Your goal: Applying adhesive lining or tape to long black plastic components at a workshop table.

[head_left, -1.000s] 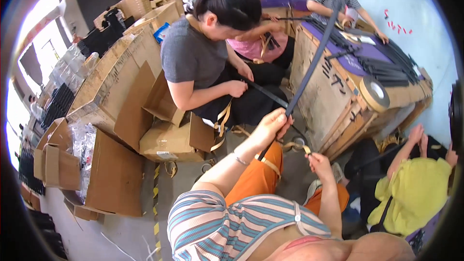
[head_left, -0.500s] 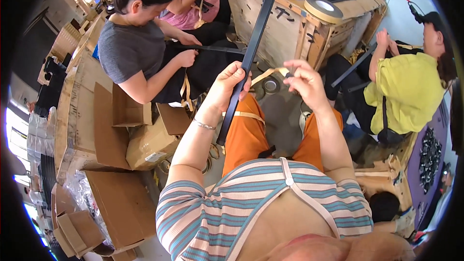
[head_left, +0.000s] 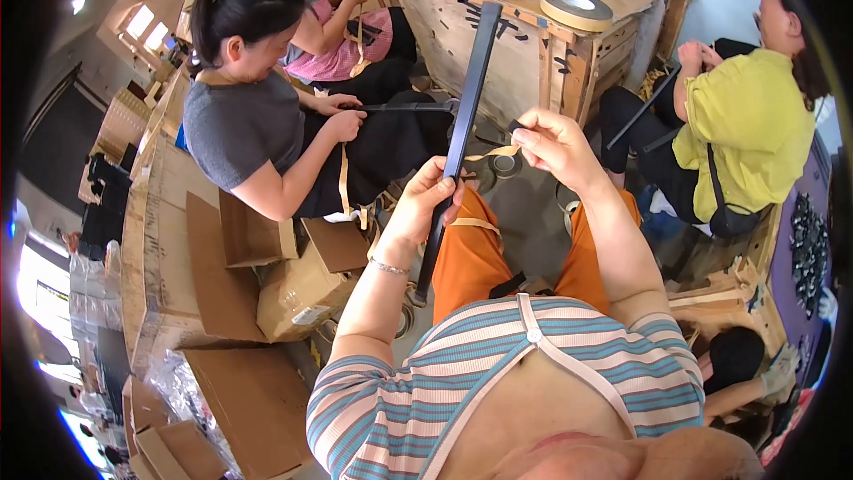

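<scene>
My left hand (head_left: pixel 432 200) is closed around a long, flat black bar (head_left: pixel 469 93), held tilted with its far end up and slightly right. My right hand (head_left: pixel 555 149) pinches a small dark piece (head_left: pixel 515 126) between thumb and fingers, to the right of the bar. A narrow tan tape strip (head_left: pixel 491 155) stretches between the bar and these fingertips; how it joins the dark piece is too small to tell. Another tan band (head_left: pixel 475 224) lies across my orange trouser leg.
A person in grey (head_left: pixel 244 124) sits at the left, another in yellow (head_left: pixel 751 138) at the right. Ahead stands a wooden crate (head_left: pixel 498 53) bearing black strips and a tape roll (head_left: pixel 576 9). Open cardboard boxes (head_left: pixel 244 409) are at lower left; a round tin-like object (head_left: pixel 505 165) lies on the floor.
The bar's far end has dropped lower in view and the bar stands a little steeper. My right hand has turned, its pinch now closer and more plainly in view. The whole view has shifted slightly.
</scene>
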`<act>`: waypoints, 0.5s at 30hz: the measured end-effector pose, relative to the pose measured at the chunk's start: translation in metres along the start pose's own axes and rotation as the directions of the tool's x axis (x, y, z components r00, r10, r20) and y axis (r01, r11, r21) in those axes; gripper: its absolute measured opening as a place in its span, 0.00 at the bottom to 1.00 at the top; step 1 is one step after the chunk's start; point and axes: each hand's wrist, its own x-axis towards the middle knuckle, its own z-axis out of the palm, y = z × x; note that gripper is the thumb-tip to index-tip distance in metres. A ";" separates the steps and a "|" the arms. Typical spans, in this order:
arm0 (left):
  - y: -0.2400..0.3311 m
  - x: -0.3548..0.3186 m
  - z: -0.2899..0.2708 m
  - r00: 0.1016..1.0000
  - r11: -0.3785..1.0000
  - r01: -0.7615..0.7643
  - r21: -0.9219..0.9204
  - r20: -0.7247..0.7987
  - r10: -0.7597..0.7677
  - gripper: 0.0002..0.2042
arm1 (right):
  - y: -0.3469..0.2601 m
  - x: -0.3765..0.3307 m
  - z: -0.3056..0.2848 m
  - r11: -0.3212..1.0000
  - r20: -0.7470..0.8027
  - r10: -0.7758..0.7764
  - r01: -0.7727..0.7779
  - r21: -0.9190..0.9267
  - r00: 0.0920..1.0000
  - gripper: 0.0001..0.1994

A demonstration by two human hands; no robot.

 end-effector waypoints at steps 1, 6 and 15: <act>-0.001 -0.002 0.000 1.000 1.000 0.021 -0.009 0.009 -0.021 0.08 | -0.002 0.001 0.000 1.000 -0.031 -0.005 0.004 -0.027 1.000 0.07; -0.011 -0.010 -0.004 0.999 0.999 0.030 0.029 -0.034 -0.029 0.08 | 0.000 0.011 0.000 0.944 -0.124 -0.172 0.128 -0.303 0.977 0.07; -0.017 -0.018 0.001 0.994 0.976 -0.024 0.216 -0.103 0.047 0.09 | 0.008 0.020 0.016 0.921 -0.154 -0.206 0.138 -0.365 0.966 0.08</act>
